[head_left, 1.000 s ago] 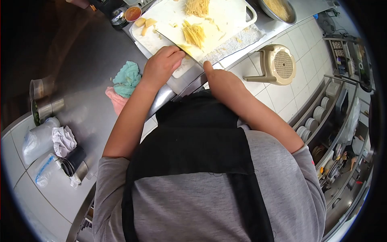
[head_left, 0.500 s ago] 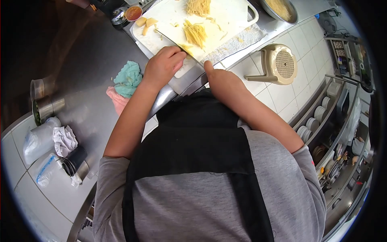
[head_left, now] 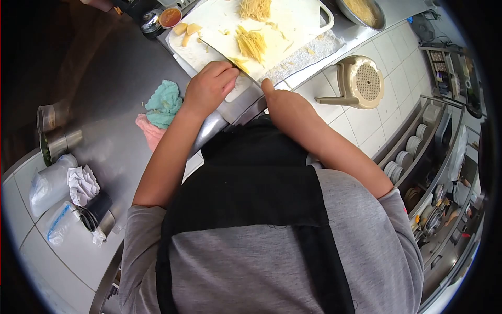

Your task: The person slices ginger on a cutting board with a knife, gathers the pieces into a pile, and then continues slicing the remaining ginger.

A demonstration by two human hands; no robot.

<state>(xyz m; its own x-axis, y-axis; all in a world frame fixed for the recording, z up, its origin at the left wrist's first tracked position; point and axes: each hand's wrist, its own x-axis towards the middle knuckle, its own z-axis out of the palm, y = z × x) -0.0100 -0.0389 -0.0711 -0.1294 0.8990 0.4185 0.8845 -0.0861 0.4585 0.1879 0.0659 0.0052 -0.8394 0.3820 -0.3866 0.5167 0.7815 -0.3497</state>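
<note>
My right hand (head_left: 287, 106) is closed around the handle of a long knife (head_left: 250, 78), its thumb stretched along the top. The blade slants across the white cutting board (head_left: 298, 26). Just left of the blade, my left hand (head_left: 210, 88) is curled with its fingertips down on the board's near edge; what lies under them is hidden. Beyond the blade is a pile of thin pale yellow strips (head_left: 251, 44), with another pile (head_left: 255, 9) farther back. Several pale yellow chunks (head_left: 192, 29), like peeled potato, lie at the board's left corner.
A cup of reddish sauce (head_left: 170, 18) stands beyond the board's left corner. Green (head_left: 165, 103) and pink (head_left: 148, 131) cloths lie left of my left forearm. A metal bowl (head_left: 361, 13) holds more strips. On the floor to the right stands a beige stool (head_left: 363, 83).
The whole view has shifted very slightly. Both hands and the knife stay in nearly the same place on the board.
</note>
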